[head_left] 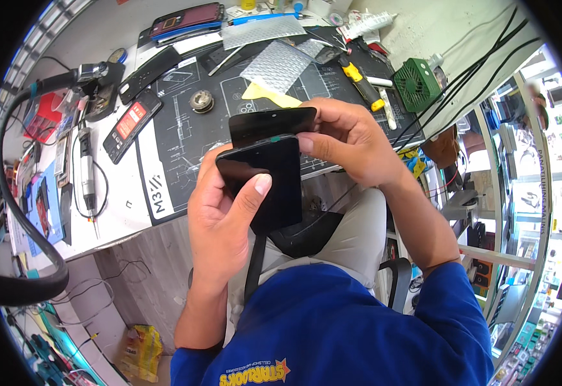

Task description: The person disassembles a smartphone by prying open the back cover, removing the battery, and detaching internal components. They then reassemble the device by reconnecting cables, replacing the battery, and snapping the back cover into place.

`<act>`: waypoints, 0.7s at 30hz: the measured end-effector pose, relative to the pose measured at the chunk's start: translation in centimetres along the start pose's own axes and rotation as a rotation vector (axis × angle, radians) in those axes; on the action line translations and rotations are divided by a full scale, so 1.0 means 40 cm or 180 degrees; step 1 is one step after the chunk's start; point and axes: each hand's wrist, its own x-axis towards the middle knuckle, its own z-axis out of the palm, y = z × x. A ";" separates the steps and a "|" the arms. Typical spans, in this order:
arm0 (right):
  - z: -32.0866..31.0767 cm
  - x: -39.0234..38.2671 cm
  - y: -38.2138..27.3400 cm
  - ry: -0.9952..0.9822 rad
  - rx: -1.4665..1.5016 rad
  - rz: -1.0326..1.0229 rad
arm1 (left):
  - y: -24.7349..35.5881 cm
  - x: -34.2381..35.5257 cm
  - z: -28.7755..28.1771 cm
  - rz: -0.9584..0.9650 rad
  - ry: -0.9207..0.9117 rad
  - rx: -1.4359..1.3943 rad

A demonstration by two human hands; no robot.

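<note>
My left hand (220, 215) is closed round a black smartphone (277, 183), its thumb lying on the dark glass. A small green tab (276, 139) shows on the phone's far edge. Just beyond that edge, my right hand (351, 138) pinches a glossy black phone screen (245, 130) by its right end, between thumb and fingers. A small light dot sits near the screen's upper edge. The phone overlaps the screen's lower part, so I cannot tell whether the two touch. Both are held up over the bench's front edge and my lap.
A black work mat (191, 151) covers the bench. On it lie another phone (133, 125), a small round tin (202, 101), bubble wrap (277, 64) and a yellow-black screwdriver (362, 83). A green fan (417, 85) stands right; a pen-shaped tool (86, 170) lies left.
</note>
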 end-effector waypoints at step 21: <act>-0.020 0.051 -0.356 -0.0717 -0.2985 0.0907 | 0.025 -0.002 0.030 -0.0107 -0.0052 0.0504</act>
